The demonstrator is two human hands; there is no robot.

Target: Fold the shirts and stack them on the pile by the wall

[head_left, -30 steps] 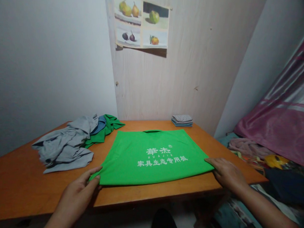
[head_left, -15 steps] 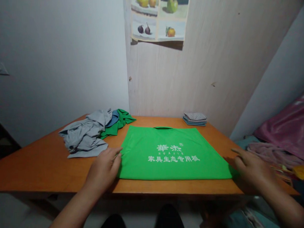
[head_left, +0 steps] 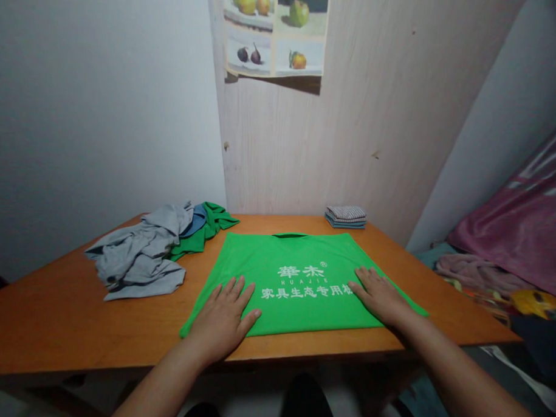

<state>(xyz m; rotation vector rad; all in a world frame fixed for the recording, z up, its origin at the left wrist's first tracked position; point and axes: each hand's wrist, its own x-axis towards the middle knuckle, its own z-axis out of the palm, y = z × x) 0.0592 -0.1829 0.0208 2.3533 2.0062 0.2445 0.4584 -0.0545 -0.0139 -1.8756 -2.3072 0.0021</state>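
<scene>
Face up near the front of the orange wooden table (head_left: 73, 317), neckline to the far side: a green HUAJIE shirt (head_left: 302, 313) with white lettering. Palm down on its left side, fingers fanned, holding nothing: the left hand (head_left: 222, 322). Likewise on the right, thumb at the end of the bottom line of print: the right hand (head_left: 379, 297), also without any visible pinch on the cloth. Cannot tell the amount of pressure from here.

Main risk, by judgement: bunching of the fabric under a sideways push, with wrinkles through the lettering. Likely cause: unequal force between the palms, or fingertips catching instead of gliding. Also possible: a skewed near edge, from a drag by either wrist, both close to the near corners. With a strong pull toward the body, perhaps a slip over the table's front, given only a thin strip of wood between. With a wide sweep leftward, contact with the crumpled grey garment (head_left: 142, 252), near but apart. Less worrying: the folded cloth stack (head_left: 346, 217), beyond the far right corner.
</scene>
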